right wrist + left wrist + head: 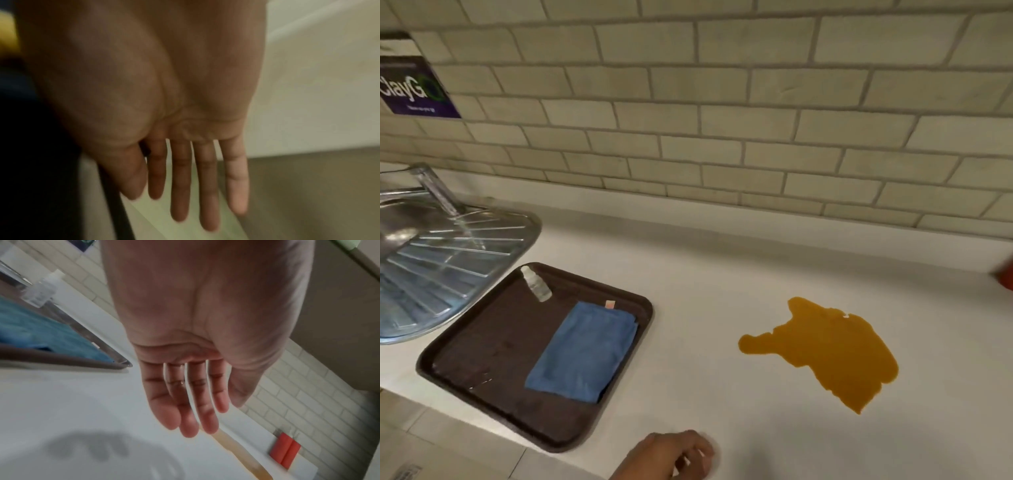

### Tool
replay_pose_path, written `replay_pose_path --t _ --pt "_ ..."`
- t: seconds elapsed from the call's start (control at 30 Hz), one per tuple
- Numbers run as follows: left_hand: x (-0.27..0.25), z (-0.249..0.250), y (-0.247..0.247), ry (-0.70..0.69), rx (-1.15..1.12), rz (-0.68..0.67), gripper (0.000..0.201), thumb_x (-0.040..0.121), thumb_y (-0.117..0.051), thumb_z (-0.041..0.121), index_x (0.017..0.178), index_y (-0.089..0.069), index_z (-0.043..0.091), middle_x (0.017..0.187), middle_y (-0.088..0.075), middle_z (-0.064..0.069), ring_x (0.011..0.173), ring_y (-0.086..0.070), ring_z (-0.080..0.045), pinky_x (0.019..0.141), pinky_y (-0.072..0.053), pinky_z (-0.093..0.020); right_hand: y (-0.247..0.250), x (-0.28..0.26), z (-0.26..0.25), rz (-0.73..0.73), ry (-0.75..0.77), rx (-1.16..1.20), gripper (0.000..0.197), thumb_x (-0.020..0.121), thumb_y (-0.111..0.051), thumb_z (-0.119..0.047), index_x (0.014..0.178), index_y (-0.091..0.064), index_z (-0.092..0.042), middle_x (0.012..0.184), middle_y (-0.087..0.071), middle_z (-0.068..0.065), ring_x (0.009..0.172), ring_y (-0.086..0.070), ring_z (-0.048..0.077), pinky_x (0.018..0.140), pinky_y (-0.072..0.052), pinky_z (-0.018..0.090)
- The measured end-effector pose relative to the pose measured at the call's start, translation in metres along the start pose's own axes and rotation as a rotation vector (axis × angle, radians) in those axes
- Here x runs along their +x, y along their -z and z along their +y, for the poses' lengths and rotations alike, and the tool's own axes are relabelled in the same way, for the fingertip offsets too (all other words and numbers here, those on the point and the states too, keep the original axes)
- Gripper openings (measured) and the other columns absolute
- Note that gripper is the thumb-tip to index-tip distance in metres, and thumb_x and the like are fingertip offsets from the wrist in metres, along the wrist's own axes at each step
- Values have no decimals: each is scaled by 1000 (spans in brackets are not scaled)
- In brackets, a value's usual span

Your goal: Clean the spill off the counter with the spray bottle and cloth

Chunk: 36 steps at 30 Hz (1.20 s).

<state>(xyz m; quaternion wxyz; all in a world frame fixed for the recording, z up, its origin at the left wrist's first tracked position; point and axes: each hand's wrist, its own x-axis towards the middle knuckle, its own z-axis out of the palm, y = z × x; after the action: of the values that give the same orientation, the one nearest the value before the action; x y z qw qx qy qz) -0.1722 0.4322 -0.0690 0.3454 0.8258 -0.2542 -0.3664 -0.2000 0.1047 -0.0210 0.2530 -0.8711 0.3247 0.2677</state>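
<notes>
The sink drainboard (448,260) and purple wall sign (412,85) are cut off at the head view's left edge, a red object (1005,275) at its right, and the right hand (164,113) is blurred.

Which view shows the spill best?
Head view: the whole orange spill lies unobstructed on the counter. The left wrist view shows only a blurred strip of it beyond the left hand; the right wrist view shows none.
</notes>
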Motion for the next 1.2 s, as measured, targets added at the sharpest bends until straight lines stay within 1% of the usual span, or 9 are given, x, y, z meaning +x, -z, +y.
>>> replay_pose_path --t 0.13,0.23,0.3,0.37,0.47,0.67,0.8,0.93,1.2 --pt "6 -15 45 -210 54 145 15 92 -61 43 105 -69 44 90 -72 20 84 -67 -2 72 -51 -14 -1 -11 -44 11 -160 -31 166 2 -65 -96 149 -6 -46 98 -58 11 68 -64 35 45 -51 57" --pt "11 -22 76 -298 74 222 16 96 -61 37 107 -72 35 94 -73 20 89 -67 -2 70 -51 -15 -19 -43 -74 -28 -135 31 154 22 -69 -96 153 -5 -43 135 -57 11 97 -66 42 74 -55 64" --pt "13 -27 99 -305 69 308 17 97 -61 38 110 -72 35 94 -72 23 92 -67 0 73 -52 -16 -55 -85 -110 -246 185 -53 100 76 -59 -80 155 -22 -30 147 -49 4 122 -57 32 103 -48 47" --pt "13 -35 121 -295 52 422 22 95 -59 43 112 -71 36 95 -73 23 92 -67 1 77 -55 -21 -96 -116 -142 -387 453 -158 45 103 -40 -47 145 -42 -33 145 -50 -6 128 -51 14 108 -38 26" --pt "16 -43 151 -286 16 552 21 96 -61 37 113 -72 33 100 -74 17 91 -69 -1 79 -57 -26 -110 -93 -171 -88 704 -75 28 102 -43 -41 128 -54 -39 122 -60 -16 106 -56 0 96 -43 23" --pt "24 -55 201 -226 1 793 23 94 -64 22 115 -69 28 113 -68 15 99 -65 -1 88 -55 -26 -108 -21 -240 86 865 24 30 98 -49 -31 127 -57 -28 124 -54 -4 110 -56 15 96 -45 32" --pt "39 -67 239 -147 55 924 27 90 -67 17 116 -68 24 112 -60 6 94 -61 -14 92 -51 -32 -120 26 -281 114 822 79 39 93 -51 -32 130 -58 -22 133 -52 3 126 -50 21 106 -40 35" --pt "67 -96 284 -17 162 949 35 86 -69 20 121 -66 24 128 -57 -7 116 -55 -27 104 -41 -35 -134 56 -311 123 749 45 51 98 -52 -34 145 -45 -15 146 -42 5 134 -42 25 112 -34 36" --pt "107 -156 335 80 99 845 68 84 -71 14 146 -43 20 149 -38 -16 128 -47 -38 110 -41 -50 -168 85 -356 103 527 -137 73 95 -57 -43 154 -25 -13 161 -20 7 142 -32 31 113 -33 52"
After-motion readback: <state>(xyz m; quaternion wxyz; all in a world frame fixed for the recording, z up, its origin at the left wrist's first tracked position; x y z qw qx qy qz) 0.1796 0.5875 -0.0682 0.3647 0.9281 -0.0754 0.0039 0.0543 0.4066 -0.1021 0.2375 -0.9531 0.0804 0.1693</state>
